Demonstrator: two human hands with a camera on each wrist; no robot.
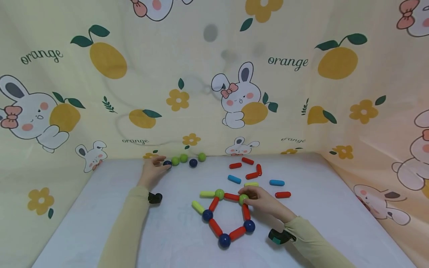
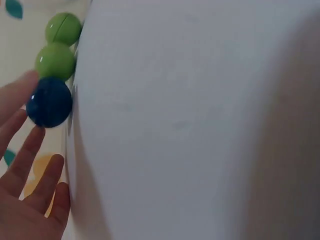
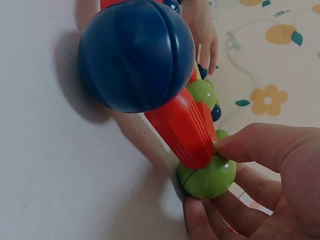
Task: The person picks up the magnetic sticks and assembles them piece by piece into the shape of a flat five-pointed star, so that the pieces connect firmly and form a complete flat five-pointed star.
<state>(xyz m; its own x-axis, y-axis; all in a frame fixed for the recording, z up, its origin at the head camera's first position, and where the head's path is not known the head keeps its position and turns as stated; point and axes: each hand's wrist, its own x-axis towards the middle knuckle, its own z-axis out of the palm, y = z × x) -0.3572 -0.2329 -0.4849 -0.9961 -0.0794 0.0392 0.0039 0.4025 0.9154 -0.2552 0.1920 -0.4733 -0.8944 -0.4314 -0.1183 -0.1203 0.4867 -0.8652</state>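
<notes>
L fingers (image 2: 26, 156) pinch navy ball (image 2: 51, 102), R fingers (image 3: 256, 185) grn ball (image 3: 210, 181).

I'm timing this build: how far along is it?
Looks done: a ring of five red plastic rods and five green or dark blue plastic balls, with two yellow plastic rods branching off. In hand: the right hand holds a green corner ball; the left hand pinches a separate dark blue ball. Remaining, probably: capping the yellow rods' bare ends.

a navy ball (image 2: 49, 102) looks like glossy plastic, a red rod (image 3: 177, 127) ribbed plastic, the tabletop (image 2: 165, 100) matt
</notes>
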